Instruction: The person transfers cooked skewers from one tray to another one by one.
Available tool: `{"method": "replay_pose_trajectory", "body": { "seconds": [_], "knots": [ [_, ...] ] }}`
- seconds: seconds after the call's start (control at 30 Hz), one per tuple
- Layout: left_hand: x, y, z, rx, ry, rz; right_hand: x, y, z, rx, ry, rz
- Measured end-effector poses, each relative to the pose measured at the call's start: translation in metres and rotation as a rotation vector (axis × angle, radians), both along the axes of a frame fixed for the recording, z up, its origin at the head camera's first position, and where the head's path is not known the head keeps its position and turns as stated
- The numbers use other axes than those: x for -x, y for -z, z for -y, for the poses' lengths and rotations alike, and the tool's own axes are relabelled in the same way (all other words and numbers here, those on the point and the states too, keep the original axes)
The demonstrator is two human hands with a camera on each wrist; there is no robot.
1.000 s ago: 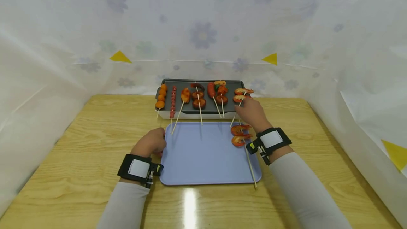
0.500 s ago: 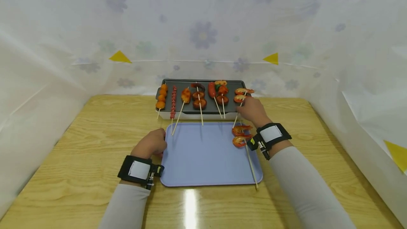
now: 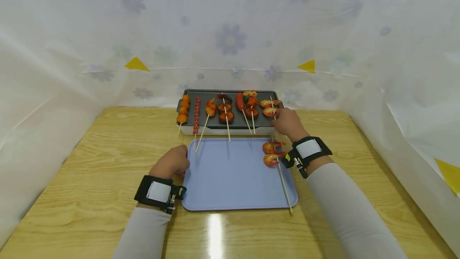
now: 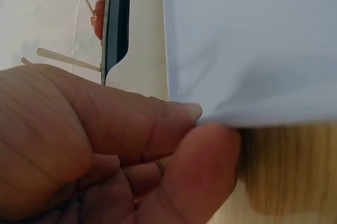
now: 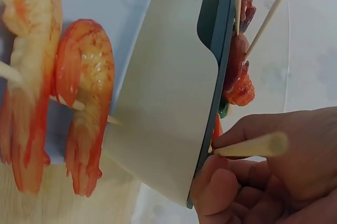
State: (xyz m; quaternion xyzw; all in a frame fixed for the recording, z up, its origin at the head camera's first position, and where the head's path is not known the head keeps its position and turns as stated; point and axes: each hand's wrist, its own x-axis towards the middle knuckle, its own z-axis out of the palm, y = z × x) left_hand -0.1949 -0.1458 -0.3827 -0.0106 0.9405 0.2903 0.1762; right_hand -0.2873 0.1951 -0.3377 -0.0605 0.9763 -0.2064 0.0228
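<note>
My left hand (image 3: pixel 171 161) pinches the left rim of the lavender tray (image 3: pixel 230 175); in the left wrist view the thumb lies on top and a finger below its corner. My right hand (image 3: pixel 288 123) is at the right end of the grill (image 3: pixel 215 130), pinching the stick of a shrimp skewer (image 3: pixel 269 112). The two shrimps of this skewer lie over the dark grill plate, and in the right wrist view the stick's end (image 5: pixel 263 145) pokes out from between thumb and fingers. Another shrimp skewer (image 3: pixel 272 159) lies on the tray's right side, its stick crossing the front rim.
Along the grill lie an orange ball skewer (image 3: pixel 182 111), a thin red skewer (image 3: pixel 196 117), an orange-brown meat skewer (image 3: pixel 211 108), a mushroom skewer (image 3: pixel 225 117), a sausage skewer (image 3: pixel 239 101) and a mixed skewer (image 3: pixel 252 102). Sticks overhang the grill's front, two reaching the tray. A patterned sheet (image 3: pixel 230 19) stands behind.
My right hand has shifted slightly right, and the held skewer's stick has swung right while its shrimps moved a little left. My left hand keeps its hold on the tray.
</note>
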Motion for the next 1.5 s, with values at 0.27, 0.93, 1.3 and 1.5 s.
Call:
{"method": "replay_pose_trajectory", "body": {
  "seconds": [0.27, 0.93, 1.3, 1.5],
  "knots": [
    [-0.001, 0.002, 0.002, -0.018, 0.004, -0.007, 0.004, -0.003, -0.007, 0.029, -0.020, 0.125],
    [-0.003, 0.002, 0.002, -0.006, -0.003, -0.015, -0.006, -0.004, -0.019, 0.083, -0.080, 0.228],
    [-0.002, 0.004, 0.005, -0.016, -0.001, 0.002, -0.012, 0.000, -0.020, 0.112, -0.073, 0.236],
    [-0.002, 0.003, 0.004, -0.018, 0.000, 0.000, -0.022, 0.000, -0.020, 0.107, -0.111, 0.202]
  ]
}}
